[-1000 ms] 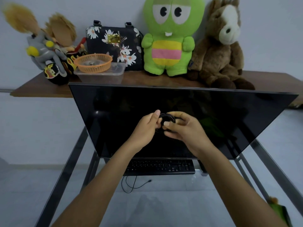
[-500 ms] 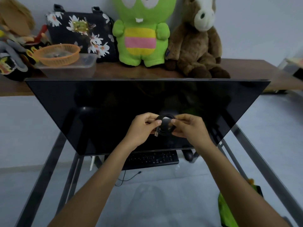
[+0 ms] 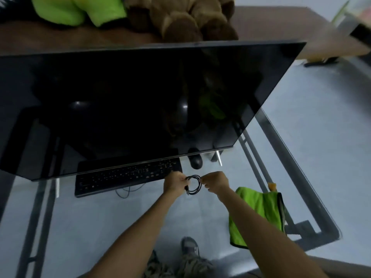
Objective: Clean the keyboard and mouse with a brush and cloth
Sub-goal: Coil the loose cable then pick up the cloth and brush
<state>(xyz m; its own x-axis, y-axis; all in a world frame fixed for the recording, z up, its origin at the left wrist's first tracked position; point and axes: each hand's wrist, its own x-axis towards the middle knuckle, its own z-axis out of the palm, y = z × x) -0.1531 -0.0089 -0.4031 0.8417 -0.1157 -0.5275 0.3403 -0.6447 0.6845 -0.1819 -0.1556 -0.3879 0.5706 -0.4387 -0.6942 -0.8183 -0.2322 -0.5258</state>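
Note:
My left hand and my right hand both pinch a small coil of black cable above the glass table, just right of the keyboard. The black keyboard lies under the monitor's lower edge. A black mouse sits to its right, partly under the screen. A green cloth lies on the glass at my right forearm, with the orange tip of something beside its far corner. I cannot make out a brush.
A large dark monitor leans over the back of the table. Behind it a wooden shelf carries a green plush and a brown plush. The keyboard's cable loops on the glass. My feet show through the glass.
The view has tipped down and right. Both hands, still holding the coiled cable, have come down from in front of the screen to just above the glass beside the keyboard.

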